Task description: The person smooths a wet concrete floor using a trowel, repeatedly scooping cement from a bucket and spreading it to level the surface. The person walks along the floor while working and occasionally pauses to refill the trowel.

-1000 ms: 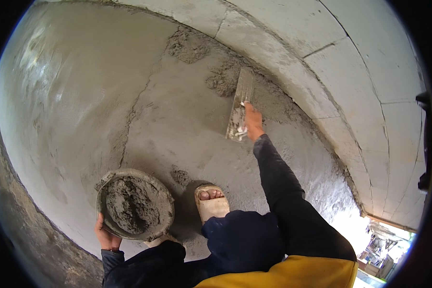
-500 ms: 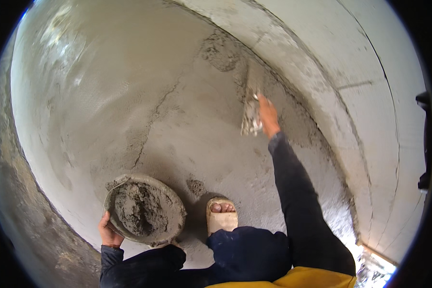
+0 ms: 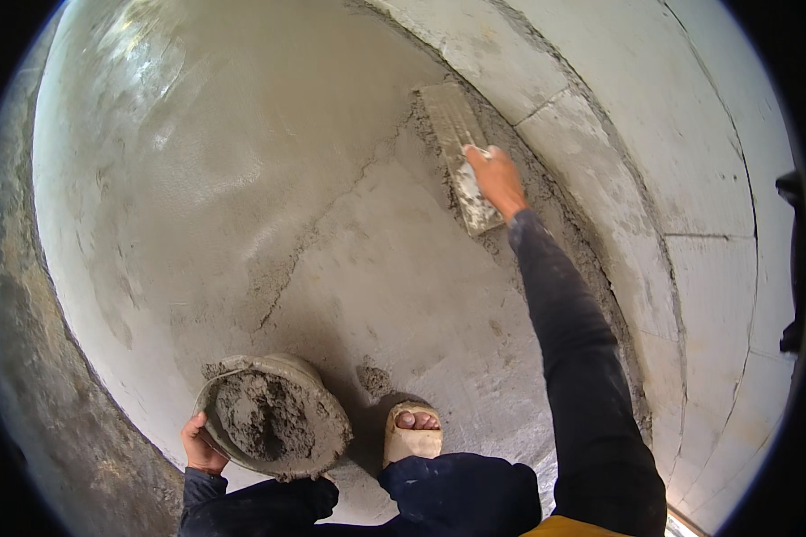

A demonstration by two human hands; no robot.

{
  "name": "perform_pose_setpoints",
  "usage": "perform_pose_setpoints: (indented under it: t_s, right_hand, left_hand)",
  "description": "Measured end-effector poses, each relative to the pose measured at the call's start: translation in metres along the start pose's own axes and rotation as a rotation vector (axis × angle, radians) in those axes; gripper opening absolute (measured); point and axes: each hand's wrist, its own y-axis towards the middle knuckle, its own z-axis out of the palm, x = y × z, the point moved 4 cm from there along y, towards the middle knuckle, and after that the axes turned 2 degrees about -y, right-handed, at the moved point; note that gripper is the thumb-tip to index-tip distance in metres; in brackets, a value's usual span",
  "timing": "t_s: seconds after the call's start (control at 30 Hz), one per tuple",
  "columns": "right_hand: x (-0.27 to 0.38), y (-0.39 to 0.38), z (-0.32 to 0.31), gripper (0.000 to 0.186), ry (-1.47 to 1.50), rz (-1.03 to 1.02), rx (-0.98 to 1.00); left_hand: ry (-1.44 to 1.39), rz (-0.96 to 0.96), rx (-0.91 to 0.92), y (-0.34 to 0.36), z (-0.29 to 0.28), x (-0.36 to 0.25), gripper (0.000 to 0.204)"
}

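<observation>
My right hand is closed round the handle of a long rectangular plastering trowel. The trowel lies against the wet grey mortar surface, close to the base of the wall, its far end slanting left. At lower left, my left hand grips the rim of a bucket, which tilts slightly. Coarse wet mortar partly fills the bucket, with a hollow in its middle. The left hand's fingers are partly hidden behind the rim.
A pale block wall with mortar joints curves along the right. Rough mortar lines its foot. A crack runs through the smoothed surface. My sandalled foot stands beside the bucket, near a small mortar clump. Darker rough ground lies left.
My right hand has swung the trowel's far end up and left, over the mortar heap by the wall. The left hand keeps hold of the bucket, and the view has shifted slightly.
</observation>
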Motion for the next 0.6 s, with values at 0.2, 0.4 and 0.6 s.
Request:
perform_pose_setpoints:
  t_s: [0.2,0.4,0.6]
  right_hand:
    - [-0.008,0.015,-0.022,0.079,-0.335,-0.038,0.037]
    - [0.014,0.007,-0.066,0.071,-0.365,-0.318,-0.154]
    - [0.008,0.033,-0.051,0.056,-0.469,-0.373,-0.078]
  left_hand:
    - [-0.025,-0.027,0.024,0.003,-0.005,0.004,0.063]
    - [-0.054,0.0,-0.028,0.003,-0.004,0.003,0.062]
    - [-0.065,-0.001,-0.05,0.004,-0.009,0.005,0.061]
